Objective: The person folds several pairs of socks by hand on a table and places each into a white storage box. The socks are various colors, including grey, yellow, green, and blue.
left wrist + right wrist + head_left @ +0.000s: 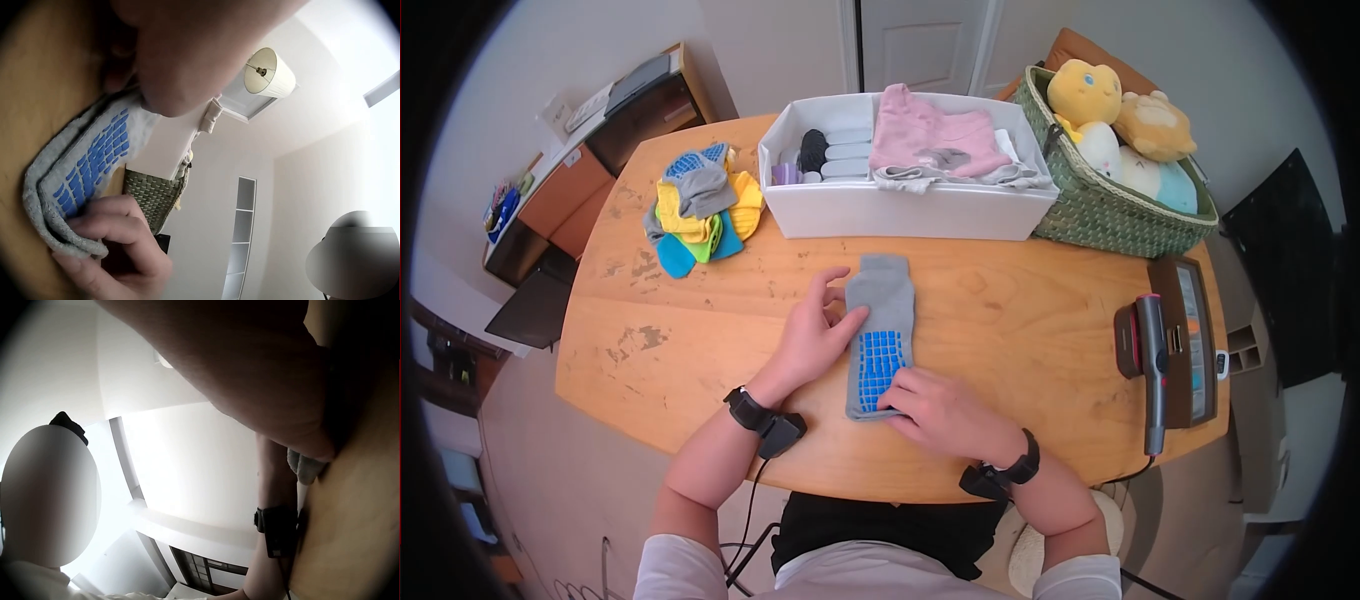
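Fingers of the right hand [948,412] pinch the near end of the gray sock [882,290], which lies flat on the table [1010,340]. The left hand [810,335] has bent, parted fingers, its thumb on the sock's side. Both arms reach forward.

Grey fabric socks [881,300] with a grid of raised blue patches, lying flat and lengthwise on the desk [1020,330], layered at the near open edge

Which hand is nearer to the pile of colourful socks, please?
Left. The left hand is to the right of the pile and nearer the person; the right hand is farther right, pinching the grey sock.
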